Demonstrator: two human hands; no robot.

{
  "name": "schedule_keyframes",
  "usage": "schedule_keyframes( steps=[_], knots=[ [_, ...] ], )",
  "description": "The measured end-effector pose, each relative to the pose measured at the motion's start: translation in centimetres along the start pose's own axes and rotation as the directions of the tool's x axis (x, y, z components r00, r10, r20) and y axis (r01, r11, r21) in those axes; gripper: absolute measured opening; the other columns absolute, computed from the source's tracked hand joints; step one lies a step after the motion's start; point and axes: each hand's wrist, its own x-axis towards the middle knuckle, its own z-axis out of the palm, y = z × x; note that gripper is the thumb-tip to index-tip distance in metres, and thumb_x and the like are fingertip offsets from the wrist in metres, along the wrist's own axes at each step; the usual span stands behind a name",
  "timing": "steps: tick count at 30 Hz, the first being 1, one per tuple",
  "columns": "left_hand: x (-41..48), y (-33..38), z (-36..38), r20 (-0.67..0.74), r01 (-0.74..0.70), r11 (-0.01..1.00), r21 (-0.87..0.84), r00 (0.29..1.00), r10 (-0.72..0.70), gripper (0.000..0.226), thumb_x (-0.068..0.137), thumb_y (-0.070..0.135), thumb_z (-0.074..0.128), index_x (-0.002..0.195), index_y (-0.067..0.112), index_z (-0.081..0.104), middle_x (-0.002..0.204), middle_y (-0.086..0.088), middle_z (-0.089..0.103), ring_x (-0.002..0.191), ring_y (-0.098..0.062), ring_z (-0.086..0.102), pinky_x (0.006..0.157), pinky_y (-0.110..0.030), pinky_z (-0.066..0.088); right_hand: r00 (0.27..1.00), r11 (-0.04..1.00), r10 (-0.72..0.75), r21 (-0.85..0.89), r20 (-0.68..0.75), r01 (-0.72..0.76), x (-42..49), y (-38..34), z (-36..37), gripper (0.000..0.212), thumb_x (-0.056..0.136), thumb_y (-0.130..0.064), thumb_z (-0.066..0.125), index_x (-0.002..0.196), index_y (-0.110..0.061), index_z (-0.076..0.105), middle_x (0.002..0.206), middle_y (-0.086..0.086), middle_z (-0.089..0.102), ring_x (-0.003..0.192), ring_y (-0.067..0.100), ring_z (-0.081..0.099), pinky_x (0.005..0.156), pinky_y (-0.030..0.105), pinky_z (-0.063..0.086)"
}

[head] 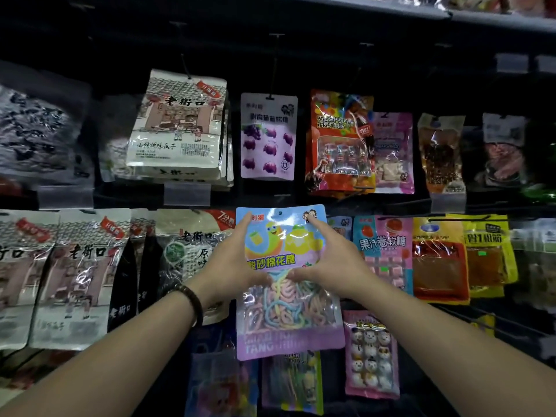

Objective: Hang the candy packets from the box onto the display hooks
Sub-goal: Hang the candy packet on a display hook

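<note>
A blue-and-lilac candy packet [282,251] with pastel candy strings behind its clear window is held up flat against the display rack. My left hand [231,263] grips its left edge, forefinger reaching toward the top corner, thumb across the front. My right hand [328,260] grips the right edge the same way, and the two thumbs nearly meet at the packet's middle. The packet's hang hole [280,212] sits near its top edge, level with the middle row of hooks. The hook behind it is hidden. The box is out of view.
Packets hang on every side: a purple grape gummy packet [267,136] straight above, cream seed bags [177,124] at upper left, an orange cola candy packet [340,142] at upper right, a pink-blue gummy packet [382,251] close on the right. A pink snowman-candy packet [371,353] hangs below right.
</note>
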Motion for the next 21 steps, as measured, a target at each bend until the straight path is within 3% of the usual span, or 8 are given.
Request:
schedule_keyframes(
  steps=[2, 5, 7, 12, 15, 17, 19, 21],
  knots=[
    [0.3, -0.4, -0.1, 0.013, 0.008, 1.0, 0.023, 1.0, -0.008, 0.14, 0.068, 0.015, 0.099, 0.169, 0.038, 0.004, 0.16, 0.003, 0.046, 0.13, -0.02, 0.059, 0.1, -0.042, 0.058, 1.0, 1.0, 0.025, -0.003, 0.011, -0.025, 0.2, -0.1, 0.4, 0.126, 0.067, -0.037, 0.101, 0.166, -0.041, 0.024, 0.137, -0.018, 0.054, 0.1, 0.014, 0.061, 0.084, 0.029, 0.052],
    [0.8, -0.7, 0.0, 0.025, 0.029, 0.997, 0.069, 0.999, -0.031, 0.138, 0.07, 0.013, 0.098, 0.169, 0.032, 0.004, 0.17, 0.001, 0.032, 0.129, -0.013, 0.051, 0.1, -0.032, 0.052, 0.997, 0.997, 0.074, -0.022, 0.035, -0.074, 0.4, 0.1, 0.8, 0.124, 0.068, -0.037, 0.101, 0.166, -0.04, 0.025, 0.138, -0.006, 0.059, 0.105, 0.017, 0.059, 0.085, 0.031, 0.048],
    [1.4, -0.9, 0.3, 0.016, 0.049, 0.994, 0.093, 0.999, -0.051, 0.138, 0.07, 0.014, 0.098, 0.17, 0.031, 0.004, 0.171, 0.0, 0.03, 0.134, -0.015, 0.048, 0.1, -0.031, 0.049, 0.993, 0.994, 0.103, -0.03, 0.052, -0.102, 0.9, 0.3, 1.1, 0.126, 0.069, -0.039, 0.1, 0.167, -0.042, 0.021, 0.15, -0.002, 0.054, 0.112, 0.02, 0.059, 0.087, 0.032, 0.048],
    [2.6, -2.4, 0.9, 0.022, 0.08, 0.976, 0.202, 0.996, -0.086, 0.141, 0.068, 0.022, 0.097, 0.168, 0.038, -0.001, 0.167, -0.01, 0.035, 0.146, -0.031, 0.044, 0.107, -0.038, 0.05, 0.976, 0.98, 0.187, -0.091, 0.116, -0.177, 2.8, 1.1, 2.6, 0.136, 0.048, -0.063, 0.089, 0.153, -0.07, 0.002, 0.148, 0.012, 0.055, 0.108, 0.032, 0.069, 0.092, 0.048, 0.06],
    [2.1, -3.2, 1.1, 0.027, 0.115, 0.97, 0.215, 0.992, -0.124, 0.132, 0.068, 0.029, 0.095, 0.168, 0.038, 0.008, 0.162, -0.014, 0.037, 0.134, -0.034, 0.053, 0.105, -0.036, 0.05, 0.966, 0.969, 0.226, -0.127, 0.128, -0.21, 2.6, 1.4, 2.8, 0.132, 0.066, -0.052, 0.09, 0.158, -0.063, -0.003, 0.166, 0.014, 0.029, 0.121, 0.04, 0.065, 0.099, 0.052, 0.058],
    [0.8, -3.2, 1.1, 0.01, 0.126, 0.976, 0.18, 0.992, -0.129, 0.121, 0.064, 0.038, 0.091, 0.163, 0.039, 0.021, 0.153, -0.012, 0.046, 0.124, -0.032, 0.058, 0.103, -0.037, 0.051, 0.963, 0.957, 0.246, -0.184, 0.106, -0.224, 1.5, 1.2, 2.7, 0.123, 0.075, -0.049, 0.087, 0.161, -0.058, -0.001, 0.167, 0.008, 0.015, 0.117, 0.039, 0.065, 0.101, 0.053, 0.055],
    [-0.9, -3.1, 1.0, -0.014, 0.084, 0.98, 0.179, 0.996, -0.083, 0.105, 0.066, 0.045, 0.086, 0.155, 0.043, 0.032, 0.144, -0.005, 0.052, 0.121, -0.025, 0.052, 0.102, -0.036, 0.048, 0.973, 0.952, 0.218, -0.236, 0.076, -0.195, -0.1, 1.1, 2.8, 0.117, 0.079, -0.05, 0.081, 0.161, -0.055, -0.003, 0.166, 0.004, 0.009, 0.113, 0.038, 0.066, 0.1, 0.054, 0.055],
    [-3.2, -2.9, 0.9, -0.035, 0.094, 0.973, 0.212, 0.995, -0.089, 0.092, 0.079, 0.036, 0.087, 0.155, 0.04, 0.034, 0.144, -0.006, 0.046, 0.123, -0.023, 0.045, 0.1, -0.035, 0.043, 0.984, 0.946, 0.175, -0.284, 0.04, -0.157, -1.8, 0.9, 2.8, 0.111, 0.082, -0.05, 0.077, 0.162, -0.05, -0.001, 0.168, 0.004, 0.004, 0.136, 0.042, 0.05, 0.11, 0.057, 0.049]
  ],
)
